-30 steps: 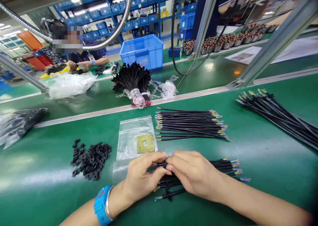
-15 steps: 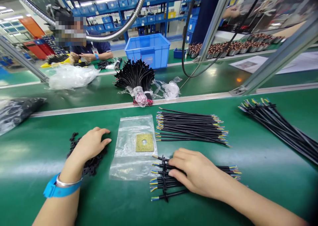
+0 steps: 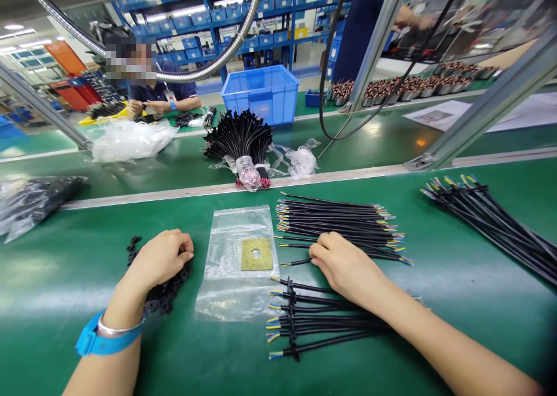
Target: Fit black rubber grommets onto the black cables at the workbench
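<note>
My left hand (image 3: 159,259) is over a pile of small black plastic parts (image 3: 163,296), its thumb and fingers pinched together. Whatever is between those fingertips is hidden. With curled fingers, my right hand (image 3: 343,262) grips a black cable (image 3: 298,263) at the near side of a row of black cables (image 3: 333,225) with bared coloured wire ends. Closer to me lies a second group of cables (image 3: 322,316), with black clip-like parts (image 3: 291,317) near their left ends. My right forearm covers part of that group.
Between my hands lies a clear plastic bag (image 3: 221,291) with a square yellowish pad (image 3: 256,254) on it. More cables (image 3: 500,227) lie at right. Beyond the metal rail stand a wire bundle (image 3: 239,137) and a blue bin (image 3: 261,94). A co-worker (image 3: 161,88) sits opposite.
My right hand has moved up from the nearer cables to the row behind and taken hold of a cable there. My left fingers, apart before, have closed.
</note>
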The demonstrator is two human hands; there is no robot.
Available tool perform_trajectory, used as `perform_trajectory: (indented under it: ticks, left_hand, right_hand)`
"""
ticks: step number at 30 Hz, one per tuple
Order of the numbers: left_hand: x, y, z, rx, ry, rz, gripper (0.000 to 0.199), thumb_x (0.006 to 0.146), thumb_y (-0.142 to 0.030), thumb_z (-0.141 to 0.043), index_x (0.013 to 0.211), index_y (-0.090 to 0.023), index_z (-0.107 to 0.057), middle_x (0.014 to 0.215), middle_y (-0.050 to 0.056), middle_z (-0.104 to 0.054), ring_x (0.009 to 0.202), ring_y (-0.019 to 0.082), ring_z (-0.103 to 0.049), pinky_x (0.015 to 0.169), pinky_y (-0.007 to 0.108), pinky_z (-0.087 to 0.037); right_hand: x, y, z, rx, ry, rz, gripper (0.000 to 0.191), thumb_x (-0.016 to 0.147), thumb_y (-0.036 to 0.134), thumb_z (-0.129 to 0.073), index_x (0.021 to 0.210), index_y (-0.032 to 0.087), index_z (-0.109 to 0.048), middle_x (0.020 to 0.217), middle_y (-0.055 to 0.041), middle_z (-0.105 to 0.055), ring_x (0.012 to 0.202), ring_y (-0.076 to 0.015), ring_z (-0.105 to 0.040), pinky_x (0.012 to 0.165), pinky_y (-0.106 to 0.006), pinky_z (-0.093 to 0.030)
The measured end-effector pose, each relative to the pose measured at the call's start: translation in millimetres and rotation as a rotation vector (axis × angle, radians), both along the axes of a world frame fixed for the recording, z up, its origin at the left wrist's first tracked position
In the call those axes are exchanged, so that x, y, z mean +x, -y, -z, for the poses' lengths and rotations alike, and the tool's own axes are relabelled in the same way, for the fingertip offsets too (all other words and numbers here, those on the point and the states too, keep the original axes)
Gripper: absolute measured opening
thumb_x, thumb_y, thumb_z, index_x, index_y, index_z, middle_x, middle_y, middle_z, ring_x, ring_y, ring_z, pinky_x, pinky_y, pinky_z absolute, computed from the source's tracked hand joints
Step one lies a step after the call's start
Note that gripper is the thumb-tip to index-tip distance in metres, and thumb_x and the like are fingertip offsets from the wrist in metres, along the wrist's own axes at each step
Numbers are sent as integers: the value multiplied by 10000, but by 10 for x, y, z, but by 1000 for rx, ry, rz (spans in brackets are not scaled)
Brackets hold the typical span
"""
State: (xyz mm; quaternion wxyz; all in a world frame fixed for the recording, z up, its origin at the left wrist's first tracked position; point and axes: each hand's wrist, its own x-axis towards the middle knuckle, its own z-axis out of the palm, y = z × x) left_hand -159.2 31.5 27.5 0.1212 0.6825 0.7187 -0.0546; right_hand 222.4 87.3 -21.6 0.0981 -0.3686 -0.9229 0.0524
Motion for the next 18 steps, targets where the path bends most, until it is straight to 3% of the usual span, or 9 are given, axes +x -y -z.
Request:
perform_trajectory:
  ticks: [3,5,8,10,12,15,18]
  left_hand:
    - [66,1,-58,116,72,-35,130,805,-281,-543,728,-219,-628,829,48,-664,815,247,-597,734,350,-425]
    - [153,3,-71,205,243,-100,138,825,-323,-560,755,-215,-609,803,30,-648,757,217,-589,700,332,-434]
    - [362,8,-29,224,821,-235,182,819,-388,-620,866,-215,-590,743,-17,-606,659,159,-599,608,276,-474]
    - [532,9,25,151,1210,-317,261,771,-398,-700,922,-205,-608,756,-26,-614,675,145,-649,616,255,-521]
    - [692,7,76,49,1448,-388,302,718,-368,-772,923,-186,-643,787,-13,-653,733,150,-693,675,247,-555]
    - [861,0,132,-46,1621,-440,344,646,-280,-844,927,-170,-679,862,11,-701,806,149,-711,741,225,-567]
    - [946,-9,186,-46,1626,-447,373,624,-271,-859,938,-171,-685,858,21,-723,761,144,-714,697,219,-572]
  right_hand:
    - [14,24,-50,26,-18,1,163,903,73,-447,801,177,-522,816,-57,-546,767,-210,-480,691,-340,-404]
    - [34,35,-84,34,-97,1,158,922,84,-409,835,184,-495,795,-40,-532,733,-196,-473,671,-331,-393]
    - [68,20,-107,36,-249,-37,154,940,88,-364,914,190,-476,826,-31,-525,722,-171,-492,659,-298,-412]
    - [84,-14,-102,67,-310,-49,163,942,88,-361,990,185,-483,872,-42,-533,739,-165,-516,651,-279,-429]
    - [90,-50,-91,116,-338,-43,197,941,90,-373,1069,178,-494,925,-58,-545,776,-170,-540,662,-277,-447]
    - [82,-71,-96,164,-383,-41,249,936,91,-395,1146,164,-506,977,-78,-558,836,-184,-557,707,-291,-472]
    - [57,-40,-130,178,-430,-41,257,929,91,-414,1153,151,-524,976,-81,-570,848,-187,-559,727,-302,-487]
